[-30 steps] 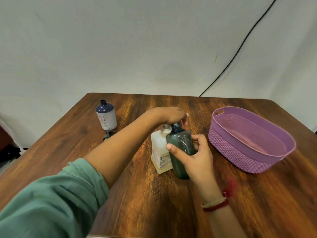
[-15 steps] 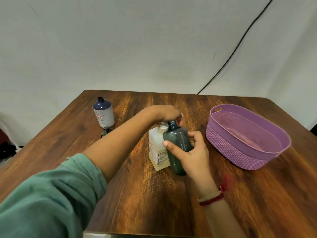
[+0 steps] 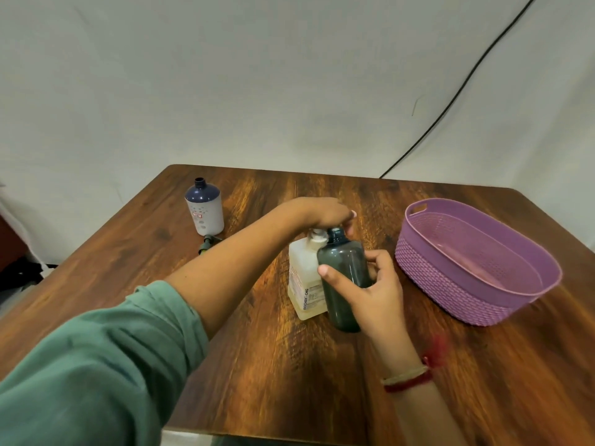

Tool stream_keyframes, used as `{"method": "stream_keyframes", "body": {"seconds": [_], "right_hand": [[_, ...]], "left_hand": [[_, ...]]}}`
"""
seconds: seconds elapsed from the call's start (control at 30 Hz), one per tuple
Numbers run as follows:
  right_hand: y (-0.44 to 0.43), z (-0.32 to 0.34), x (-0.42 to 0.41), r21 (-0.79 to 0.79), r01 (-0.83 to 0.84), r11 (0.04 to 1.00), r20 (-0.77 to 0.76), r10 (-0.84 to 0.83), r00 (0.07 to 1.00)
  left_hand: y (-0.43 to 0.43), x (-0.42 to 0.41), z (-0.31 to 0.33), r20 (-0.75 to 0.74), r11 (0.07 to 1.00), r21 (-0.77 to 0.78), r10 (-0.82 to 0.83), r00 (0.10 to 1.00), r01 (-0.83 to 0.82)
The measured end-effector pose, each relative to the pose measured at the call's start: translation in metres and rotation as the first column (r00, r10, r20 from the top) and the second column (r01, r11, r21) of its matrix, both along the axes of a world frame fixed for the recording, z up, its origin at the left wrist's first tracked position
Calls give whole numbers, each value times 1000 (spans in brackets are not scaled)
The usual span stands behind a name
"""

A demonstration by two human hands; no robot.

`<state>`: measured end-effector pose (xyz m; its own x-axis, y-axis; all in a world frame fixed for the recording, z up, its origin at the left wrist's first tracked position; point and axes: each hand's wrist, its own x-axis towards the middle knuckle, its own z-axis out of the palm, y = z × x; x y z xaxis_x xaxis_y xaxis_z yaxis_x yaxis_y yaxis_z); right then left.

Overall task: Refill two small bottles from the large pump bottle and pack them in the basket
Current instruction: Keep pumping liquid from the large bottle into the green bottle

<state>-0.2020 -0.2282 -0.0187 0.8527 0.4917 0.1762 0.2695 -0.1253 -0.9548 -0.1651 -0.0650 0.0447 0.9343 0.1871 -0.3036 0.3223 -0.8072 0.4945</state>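
A pale pump bottle (image 3: 302,281) stands mid-table. My left hand (image 3: 322,214) lies over its pump head with the fingers curled down around it. My right hand (image 3: 376,294) grips a dark grey-green small bottle (image 3: 344,272) upright on the table. That bottle touches the pump bottle's right side, with its open neck just under the pump spout. A second small bottle (image 3: 206,210), white with a dark blue top and an open neck, stands at the far left. A purple basket (image 3: 450,288) sits at the right with nothing in it.
A small dark cap or pump part (image 3: 206,244) lies on the wooden table (image 3: 273,365) just in front of the white and blue bottle. A black cable (image 3: 450,101) runs down the wall behind the table's far right corner.
Both hands stay on their bottles. The view has shifted slightly, and nothing on the table has visibly moved.
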Motion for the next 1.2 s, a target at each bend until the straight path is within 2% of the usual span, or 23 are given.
{"method": "stream_keyframes", "body": {"seconds": [0.17,0.3,0.47,0.67,0.8,0.87,0.93,1.13,1.2], "right_hand": [[0,8,-1,25,4,1000,13,-4,1000],[1,0,1,-2,21,1000,28,-21,999],[0,-1,-1,6,22,1000,21,-22,1000],[-1,3,3,-3,6,1000,25,-6,1000],[-3,-2,2,-30,16,999,29,-15,999],[-3,0,1,-18,9,1000,11,-9,1000],[-3,4,1,-3,6,1000,15,-6,1000],[-1,3,1,-17,19,1000,24,-19,1000],[-1,1,1,-30,4,1000,14,-4,1000]], "left_hand": [[-1,-2,15,100,999,30,21,995,-24],[4,1,-1,57,999,-21,36,998,-35],[-3,-3,5,13,999,30,29,999,-30],[-1,1,5,115,997,46,55,992,-61],[-3,0,-4,17,994,90,54,998,-56],[-4,-1,1,19,993,105,45,999,-47],[-5,1,9,51,997,74,34,998,-38],[3,1,-2,133,980,-199,58,989,-31],[3,-2,-7,120,974,-222,71,990,-42]]}}
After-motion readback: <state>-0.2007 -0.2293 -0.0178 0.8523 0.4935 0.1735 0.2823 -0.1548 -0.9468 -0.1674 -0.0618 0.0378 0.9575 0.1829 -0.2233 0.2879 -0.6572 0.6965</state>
